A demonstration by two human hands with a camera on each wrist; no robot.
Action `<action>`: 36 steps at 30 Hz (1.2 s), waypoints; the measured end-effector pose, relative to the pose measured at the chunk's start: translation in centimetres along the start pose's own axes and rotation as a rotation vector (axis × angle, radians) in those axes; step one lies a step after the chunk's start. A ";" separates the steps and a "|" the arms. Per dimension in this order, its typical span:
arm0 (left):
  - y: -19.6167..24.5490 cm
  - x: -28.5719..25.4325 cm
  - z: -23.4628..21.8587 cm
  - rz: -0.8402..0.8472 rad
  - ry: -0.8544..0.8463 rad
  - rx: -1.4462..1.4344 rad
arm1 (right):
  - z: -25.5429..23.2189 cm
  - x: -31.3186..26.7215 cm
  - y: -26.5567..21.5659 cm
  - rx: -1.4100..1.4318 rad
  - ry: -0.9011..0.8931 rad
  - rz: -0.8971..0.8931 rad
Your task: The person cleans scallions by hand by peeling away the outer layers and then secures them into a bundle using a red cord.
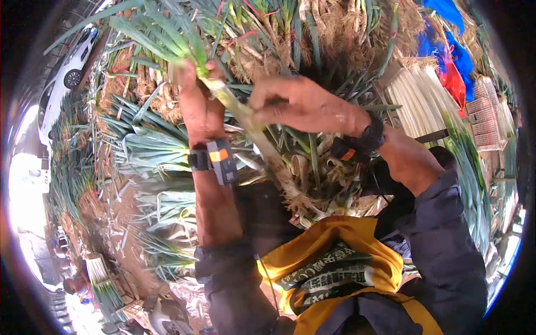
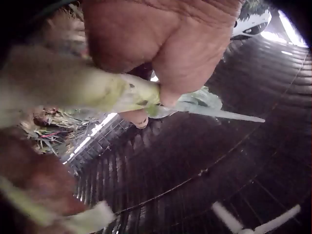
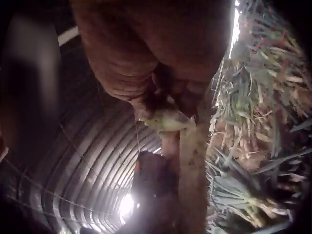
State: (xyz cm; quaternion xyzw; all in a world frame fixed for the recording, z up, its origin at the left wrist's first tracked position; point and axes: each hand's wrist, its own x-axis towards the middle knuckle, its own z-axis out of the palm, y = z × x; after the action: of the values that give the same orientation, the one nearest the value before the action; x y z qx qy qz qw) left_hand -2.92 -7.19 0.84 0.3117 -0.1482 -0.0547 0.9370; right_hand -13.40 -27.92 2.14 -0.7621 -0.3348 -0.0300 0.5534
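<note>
A long green onion [image 1: 268, 151] slants across in front of me, its green leaves at the upper left and its roots low near my apron. My left hand [image 1: 201, 109] grips it just under the leaves, and the left wrist view shows the fingers wrapped round the pale green stalk [image 2: 105, 92]. My right hand [image 1: 307, 106], blurred, is beside the upper stalk with curled fingers. Between its fingertips, in the right wrist view, is a strip of pale green outer skin [image 3: 168, 122], right against the stalk. The strip's loose end [image 2: 92, 219] appears in the left wrist view.
Bundles of green onions with roots [image 1: 335, 33] lie beyond my hands, and more leafy bundles [image 1: 156, 151] are at the left. Trimmed white stalks [image 1: 416, 92] are stacked at the right, near a pink crate [image 1: 484, 114]. A white car [image 1: 70, 81] stands far left.
</note>
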 end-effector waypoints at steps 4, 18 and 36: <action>1.6 0.6 -2.2 0.038 -0.044 0.004 | 0.2 -3.2 2.3 -0.087 -0.178 0.055; -0.6 -1.5 2.1 0.156 0.112 0.212 | 0.3 -7.7 10.4 -0.417 -0.088 0.208; -1.9 -2.5 3.3 0.089 0.005 0.275 | 1.5 2.5 2.2 -0.321 0.300 -0.115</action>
State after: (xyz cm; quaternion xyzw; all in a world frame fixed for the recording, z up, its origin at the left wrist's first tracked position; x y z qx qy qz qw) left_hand -6.31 -10.08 1.61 0.4303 -0.1655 0.0087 0.8874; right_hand -10.77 -25.74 0.80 -0.8072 -0.2825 -0.2271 0.4660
